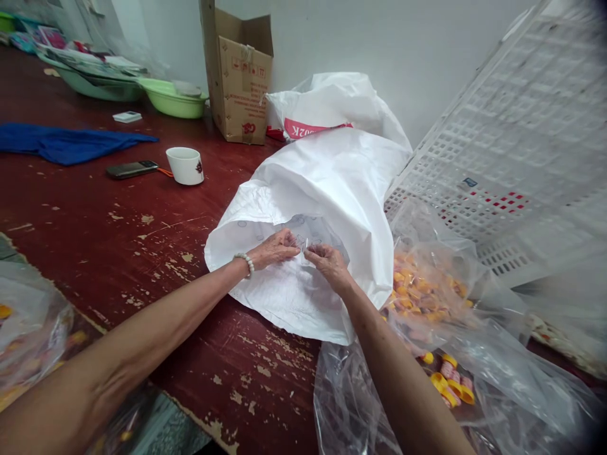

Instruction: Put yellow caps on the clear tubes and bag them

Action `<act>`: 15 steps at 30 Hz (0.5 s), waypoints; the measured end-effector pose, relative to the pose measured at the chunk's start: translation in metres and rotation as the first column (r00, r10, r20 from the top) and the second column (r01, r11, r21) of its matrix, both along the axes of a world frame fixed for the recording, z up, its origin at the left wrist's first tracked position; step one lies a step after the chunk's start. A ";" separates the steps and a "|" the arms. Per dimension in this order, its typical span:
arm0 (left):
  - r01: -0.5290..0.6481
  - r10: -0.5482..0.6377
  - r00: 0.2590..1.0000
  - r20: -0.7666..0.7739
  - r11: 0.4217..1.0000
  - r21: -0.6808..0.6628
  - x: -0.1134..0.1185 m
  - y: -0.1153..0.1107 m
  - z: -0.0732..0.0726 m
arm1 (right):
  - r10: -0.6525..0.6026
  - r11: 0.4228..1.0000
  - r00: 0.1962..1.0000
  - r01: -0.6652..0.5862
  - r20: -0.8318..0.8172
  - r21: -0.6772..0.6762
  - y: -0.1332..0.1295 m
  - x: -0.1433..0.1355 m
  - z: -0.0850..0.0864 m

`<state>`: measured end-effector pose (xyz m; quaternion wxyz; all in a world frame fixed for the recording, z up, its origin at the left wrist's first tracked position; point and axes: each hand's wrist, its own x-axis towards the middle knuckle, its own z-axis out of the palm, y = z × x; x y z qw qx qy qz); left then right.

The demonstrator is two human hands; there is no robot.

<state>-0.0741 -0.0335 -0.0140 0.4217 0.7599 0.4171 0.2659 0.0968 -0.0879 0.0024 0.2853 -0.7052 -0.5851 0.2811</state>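
Note:
A large white woven sack (327, 170) lies on its side, its open mouth facing me. Both hands are at that mouth, fingertips close together. My left hand (275, 248), with a beaded bracelet (247, 265) at the wrist, is closed in a pinch; whatever it grips is too small to make out. Opposite it, my right hand (327, 260) pinches a small clear piece (306, 244) between thumb and forefinger. Behind the fingers, greyish see-through material with faint round outlines shows inside the sack. How deep the contents go is hidden.
Left of the sack stand a white cup (184, 166) and a phone (131, 169) on the worn red table (180, 221). Behind are a cardboard box (244, 88), a green basin (173, 100) and blue cloth (71, 142). A white crate (512, 145) leans right, above bagged yellow-and-pink pieces (422, 287).

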 end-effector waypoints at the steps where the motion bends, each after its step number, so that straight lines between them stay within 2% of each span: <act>1: 0.064 -0.044 0.982 0.185 0.992 -0.105 -0.001 -0.008 -0.002 | 0.037 0.999 0.995 -0.035 -0.089 0.027 -0.006 -0.005 0.000; 3: 0.229 -0.068 0.866 0.495 0.934 -0.272 -0.003 -0.022 -0.008 | 0.101 0.993 0.958 -0.083 -0.267 0.079 -0.018 -0.014 -0.001; 5: 0.346 -0.062 0.776 0.628 0.874 -0.342 -0.004 -0.032 -0.014 | 0.134 0.989 0.910 -0.094 -0.392 0.118 -0.027 -0.021 -0.003; 7: 0.390 -0.044 0.734 0.677 0.844 -0.368 -0.002 -0.038 -0.018 | 0.145 0.987 0.901 -0.106 -0.409 0.118 -0.032 -0.027 -0.008; 11: 0.297 0.020 0.718 0.696 0.896 -0.331 0.003 -0.049 -0.024 | 0.083 0.990 0.951 -0.043 -0.298 0.138 -0.034 -0.042 -0.024; 13: 0.247 0.015 0.713 0.701 0.930 -0.271 0.006 -0.053 -0.027 | 0.036 0.985 0.971 0.005 -0.237 0.170 -0.034 -0.048 -0.032; 15: 0.180 -0.002 0.730 0.683 0.965 -0.190 0.007 -0.056 -0.031 | 0.045 0.984 0.979 -0.009 -0.198 0.179 -0.036 -0.050 -0.036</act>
